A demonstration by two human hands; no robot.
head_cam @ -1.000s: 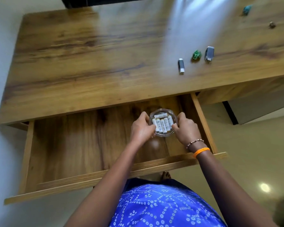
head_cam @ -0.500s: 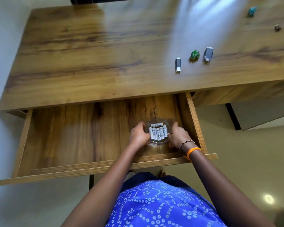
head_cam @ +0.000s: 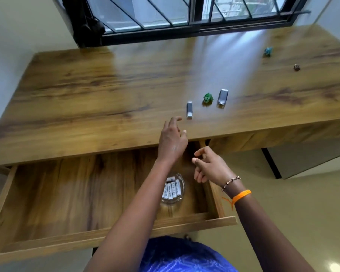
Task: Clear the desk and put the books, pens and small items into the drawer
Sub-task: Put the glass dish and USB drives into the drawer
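A dark-framed window [head_cam: 185, 14] with slanted bars runs along the far wall. At the right, a grey cabinet panel [head_cam: 310, 160] stands on the glossy beige floor [head_cam: 294, 218].

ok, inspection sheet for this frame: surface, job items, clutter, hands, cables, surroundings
Surface: wooden desk, glare from the window across its middle; drawer pulled open below its front edge.
Job's things: glass dish of batteries in the drawer, right side. On the desk: small grey USB stick, green toy, larger grey USB stick, teal toy, small dark item.
Clutter: nothing seen.
Hands: left hand over the desk edge near the small stick, holding nothing; right hand over the drawer, fingers loosely curled, holding nothing.
Cables: nothing seen.
Surroundings: barred window behind the desk.
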